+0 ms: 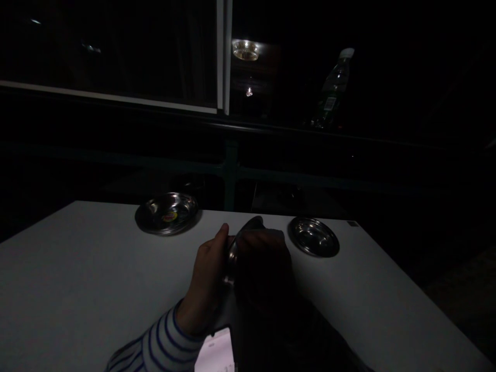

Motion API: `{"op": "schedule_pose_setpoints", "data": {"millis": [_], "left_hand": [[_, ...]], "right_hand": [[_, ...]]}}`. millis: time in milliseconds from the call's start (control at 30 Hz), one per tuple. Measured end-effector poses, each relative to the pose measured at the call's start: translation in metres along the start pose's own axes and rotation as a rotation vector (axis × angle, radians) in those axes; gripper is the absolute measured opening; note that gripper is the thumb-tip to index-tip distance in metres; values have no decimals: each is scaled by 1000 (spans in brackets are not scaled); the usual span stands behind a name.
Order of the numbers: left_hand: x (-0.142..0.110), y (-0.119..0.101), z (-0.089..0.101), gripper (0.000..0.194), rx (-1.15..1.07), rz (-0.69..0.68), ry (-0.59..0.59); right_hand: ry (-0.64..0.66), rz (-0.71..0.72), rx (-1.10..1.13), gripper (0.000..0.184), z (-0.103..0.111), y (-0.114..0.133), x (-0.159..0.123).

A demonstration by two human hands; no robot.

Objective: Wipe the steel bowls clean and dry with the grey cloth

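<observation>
A shiny metal dish (231,257) stands tilted on its side between my two hands over the white table (127,289). My left hand (209,263), in a striped sleeve, is closed round the near left side of the dish with its thumb up. Against the other face lies my right hand (265,263), in deep shadow. A greyish edge, perhaps of a cloth, shows over its fingers, but the dark hides what it is. Below the hands, a phone with a lit screen (215,351) is partly cut off by the lower picture edge.
Toward the back left of the table sits a stack of metal plates (166,214) with a coloured sticker inside. At the back right lies a small metal dish (313,236). Behind the table, a plastic bottle (333,90) stands by the dark window (222,57).
</observation>
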State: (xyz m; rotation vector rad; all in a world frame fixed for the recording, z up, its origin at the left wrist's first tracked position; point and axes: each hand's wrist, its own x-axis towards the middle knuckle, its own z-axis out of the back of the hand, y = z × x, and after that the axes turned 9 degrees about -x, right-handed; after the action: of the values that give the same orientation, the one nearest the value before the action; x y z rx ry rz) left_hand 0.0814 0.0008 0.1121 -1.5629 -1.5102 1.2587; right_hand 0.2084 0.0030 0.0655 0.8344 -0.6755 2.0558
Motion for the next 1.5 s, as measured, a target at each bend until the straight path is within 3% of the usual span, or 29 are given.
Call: {"op": "schedule_pose_setpoints", "data": {"millis": [133,367,467,700,867,1033,1167,1367,1500], "left_hand": [[2,0,4,37,-62,10,-19],[-1,5,5,39,-39,-39,85],[-1,9,8,34,-127,-28,98],[1,6,8,21,-346,110,151],[0,-3,8,20,-419,204,136],[2,-10,11,11,-491,123,97],[0,-13,11,14,-477,123,97],[-4,-5,10,21,-333,41,226],[-3,-1,10,26,-196,-71,179]], "right_hand": [[6,121,-29,40,7,11,0],[-73,-47,1,37,7,0,5],[-50,-8,14,39,3,0,3],[12,160,-17,41,-2,7,-8],[23,186,-55,33,-14,9,-21],[35,190,-34,26,-18,14,-20],[22,192,-26,29,-17,15,-19],[-22,153,-30,33,-11,4,-13],[-42,81,-16,40,-7,4,-3]]}}
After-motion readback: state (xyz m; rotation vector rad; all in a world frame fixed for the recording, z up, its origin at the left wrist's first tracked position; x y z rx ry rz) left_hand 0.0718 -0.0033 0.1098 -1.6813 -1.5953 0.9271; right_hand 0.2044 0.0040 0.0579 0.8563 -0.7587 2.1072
